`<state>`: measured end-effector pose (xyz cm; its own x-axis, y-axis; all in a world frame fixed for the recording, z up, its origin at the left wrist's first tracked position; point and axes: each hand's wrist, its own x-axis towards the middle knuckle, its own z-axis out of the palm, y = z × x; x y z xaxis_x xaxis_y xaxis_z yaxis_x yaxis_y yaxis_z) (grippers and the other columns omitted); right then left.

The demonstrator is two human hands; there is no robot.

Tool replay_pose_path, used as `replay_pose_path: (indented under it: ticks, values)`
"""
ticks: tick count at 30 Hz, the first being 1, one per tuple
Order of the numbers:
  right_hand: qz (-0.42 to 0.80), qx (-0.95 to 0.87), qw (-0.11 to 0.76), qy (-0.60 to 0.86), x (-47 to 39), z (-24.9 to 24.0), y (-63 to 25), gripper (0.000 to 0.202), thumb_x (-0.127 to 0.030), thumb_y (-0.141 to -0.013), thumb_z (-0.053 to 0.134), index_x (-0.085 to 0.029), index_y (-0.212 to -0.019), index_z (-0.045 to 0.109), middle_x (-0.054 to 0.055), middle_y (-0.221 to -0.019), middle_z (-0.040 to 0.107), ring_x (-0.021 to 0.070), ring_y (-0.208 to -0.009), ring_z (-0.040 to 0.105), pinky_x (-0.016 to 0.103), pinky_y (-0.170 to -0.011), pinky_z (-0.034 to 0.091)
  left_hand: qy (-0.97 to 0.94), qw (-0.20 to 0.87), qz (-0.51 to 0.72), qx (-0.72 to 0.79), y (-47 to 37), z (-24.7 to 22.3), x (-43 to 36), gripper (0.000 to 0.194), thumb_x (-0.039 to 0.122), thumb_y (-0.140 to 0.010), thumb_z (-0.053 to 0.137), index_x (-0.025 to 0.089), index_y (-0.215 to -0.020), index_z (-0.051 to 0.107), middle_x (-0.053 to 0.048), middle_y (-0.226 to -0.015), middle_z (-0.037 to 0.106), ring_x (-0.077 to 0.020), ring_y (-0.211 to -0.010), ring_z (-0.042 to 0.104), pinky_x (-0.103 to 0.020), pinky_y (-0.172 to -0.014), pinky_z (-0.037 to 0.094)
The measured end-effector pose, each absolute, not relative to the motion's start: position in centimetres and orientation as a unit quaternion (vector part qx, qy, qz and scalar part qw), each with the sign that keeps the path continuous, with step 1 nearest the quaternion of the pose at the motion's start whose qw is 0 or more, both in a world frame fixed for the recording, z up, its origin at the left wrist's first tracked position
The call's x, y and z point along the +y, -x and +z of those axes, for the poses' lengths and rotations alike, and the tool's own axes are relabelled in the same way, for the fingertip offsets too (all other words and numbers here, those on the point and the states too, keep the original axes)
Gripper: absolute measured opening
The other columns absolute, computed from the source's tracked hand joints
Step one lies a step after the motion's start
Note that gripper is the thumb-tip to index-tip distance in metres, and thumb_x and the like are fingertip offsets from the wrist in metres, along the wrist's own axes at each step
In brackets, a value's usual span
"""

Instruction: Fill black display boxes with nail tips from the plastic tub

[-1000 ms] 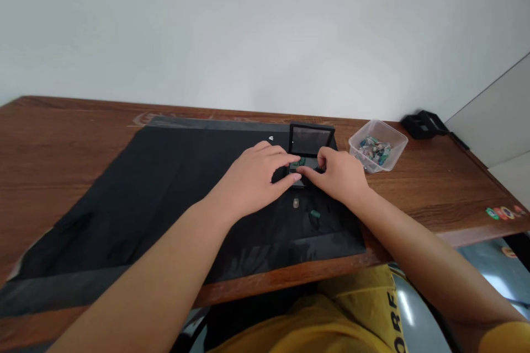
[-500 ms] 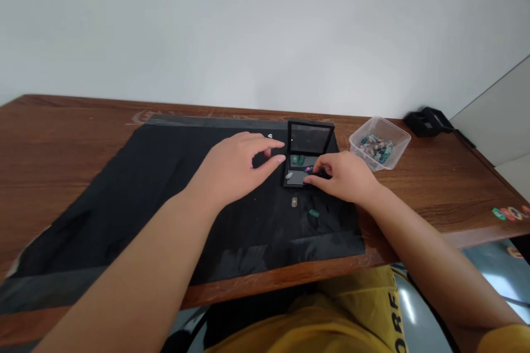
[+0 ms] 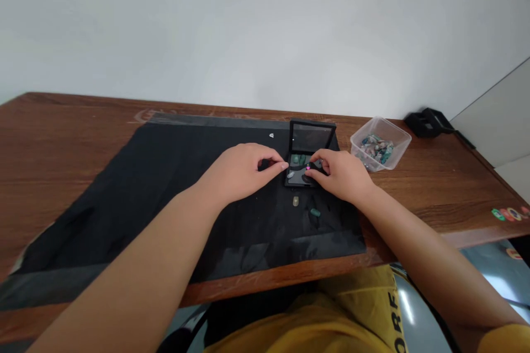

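Closing fingertips since half a second ago, left hand (image 3: pixel 240 172) joins right hand (image 3: pixel 346 175) at open black case (image 3: pixel 312 138), mat's (image 3: pixel 174 187) far-right part, so both flank it; can't tell if either grips anything.

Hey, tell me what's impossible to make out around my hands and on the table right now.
All in the head view:
- Right part of the black case: covered by your right hand.
- What the pink spot by its fingers belongs to: too small.
- Whether your left hand pinches anything: its fingertips hide it.
- Number of stones in the clear tub: they overlap.
- Rightmost sticker: cut off by the picture's edge.
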<state>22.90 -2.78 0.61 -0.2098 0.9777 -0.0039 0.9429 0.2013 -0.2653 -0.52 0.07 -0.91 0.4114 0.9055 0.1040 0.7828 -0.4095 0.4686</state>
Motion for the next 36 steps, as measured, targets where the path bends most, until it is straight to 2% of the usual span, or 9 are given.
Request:
replay_pose_path:
  ticks: [5,9,16,20,24,27,29,32,36]
  values:
    - [0.081,-0.779,0.077,0.617,-2.6,0.3,-22.9,0.025,-0.04,-0.101,0.067,-0.024,-0.118,0.075,0.002,-0.084,0.075,0.0204,-0.077,0.066,0.031,-0.066,0.035,-0.825,0.193,0.17,0.503,0.4,-1.0,0.1,0.042,0.053,-0.097,0.047,0.031,-0.096,0.082,-0.002,-0.091,0.08,-0.0256,-0.08,0.071,-0.036,-0.069,0.049]
    - [0.063,-0.778,0.066,0.621,-2.5,0.2,-22.6,0.026,-0.042,-0.102,0.065,-0.025,-0.118,0.075,0.004,-0.085,0.076,0.0236,-0.083,0.069,0.032,-0.067,0.035,-0.821,0.198,0.158,0.512,0.3,-1.2,0.1,0.04,0.055,-0.095,0.051,0.031,-0.098,0.083,-0.002,-0.086,0.078,-0.025,-0.075,0.069,-0.036,-0.065,0.046]
    - [0.048,-0.772,0.056,0.631,-2.6,0.4,-22.2,0.023,-0.043,-0.102,0.064,-0.025,-0.106,0.077,0.006,-0.09,0.08,0.0268,-0.091,0.073,0.033,-0.067,0.037,-0.811,0.211,0.158,0.522,0.6,-1.7,0.4,0.038,0.055,-0.094,0.056,0.03,-0.102,0.083,-0.002,-0.089,0.08,-0.0235,-0.077,0.069,-0.034,-0.066,0.047]
    - [0.037,-0.766,0.055,0.639,-2.6,0.2,-21.7,0.026,-0.042,-0.104,0.06,-0.023,-0.105,0.077,0.009,-0.099,0.082,0.0273,-0.094,0.074,0.033,-0.068,0.038,-0.811,0.219,0.161,0.517,0.6,-2.0,0.6,0.044,0.058,-0.093,0.055,0.029,-0.113,0.081,-0.004,-0.094,0.078,-0.0232,-0.079,0.067,-0.034,-0.067,0.046]
    - [0.049,-0.768,0.076,0.634,-2.6,0.2,-22.1,0.027,-0.045,-0.104,0.061,-0.023,-0.104,0.077,0.007,-0.096,0.081,0.0245,-0.091,0.073,0.031,-0.068,0.037,-0.807,0.228,0.159,0.521,0.5,-2.4,0.9,0.051,0.062,-0.091,0.053,0.028,-0.116,0.081,-0.004,-0.093,0.077,-0.0226,-0.078,0.064,-0.033,-0.067,0.044]
    - [0.074,-0.766,0.121,0.627,-2.6,0.9,-23.6,0.027,-0.046,-0.102,0.063,-0.023,-0.099,0.078,0.004,-0.082,0.076,0.0195,-0.078,0.068,0.029,-0.066,0.034,-0.799,0.24,0.163,0.527,0.5,-2.6,1.1,0.053,0.064,-0.089,0.053,0.027,-0.114,0.081,-0.004,-0.09,0.076,-0.0223,-0.076,0.063,-0.033,-0.067,0.044]
    - [0.094,-0.759,0.138,0.629,-2.7,1.4,-24.7,0.022,-0.04,-0.1,0.066,-0.022,-0.096,0.077,0.002,-0.076,0.072,0.0163,-0.069,0.062,0.028,-0.064,0.032,-0.794,0.251,0.164,0.529,0.5,-2.6,1.1,0.054,0.064,-0.089,0.052,0.027,-0.115,0.081,-0.004,-0.09,0.075,-0.0225,-0.077,0.063,-0.034,-0.069,0.044]
    - [0.102,-0.754,0.117,0.639,-2.6,1.8,-25.8,0.017,-0.033,-0.097,0.066,-0.021,-0.09,0.076,0.001,-0.072,0.07,0.0152,-0.064,0.056,0.028,-0.061,0.029,-0.788,0.263,0.165,0.533,0.4,-2.5,1.0,0.054,0.064,-0.088,0.052,0.027,-0.115,0.081,-0.004,-0.091,0.075,-0.0225,-0.077,0.062,-0.034,-0.069,0.044]
    - [0.089,-0.769,0.063,0.63,-2.7,1.4,-25.9,0.012,-0.028,-0.091,0.066,-0.021,-0.088,0.075,0.003,-0.077,0.073,0.0175,-0.071,0.06,0.029,-0.062,0.028,-0.788,0.261,0.163,0.534,0.5,-2.7,1.1,0.054,0.064,-0.088,0.052,0.028,-0.116,0.08,-0.003,-0.093,0.075,-0.022,-0.077,0.062,-0.034,-0.069,0.043]
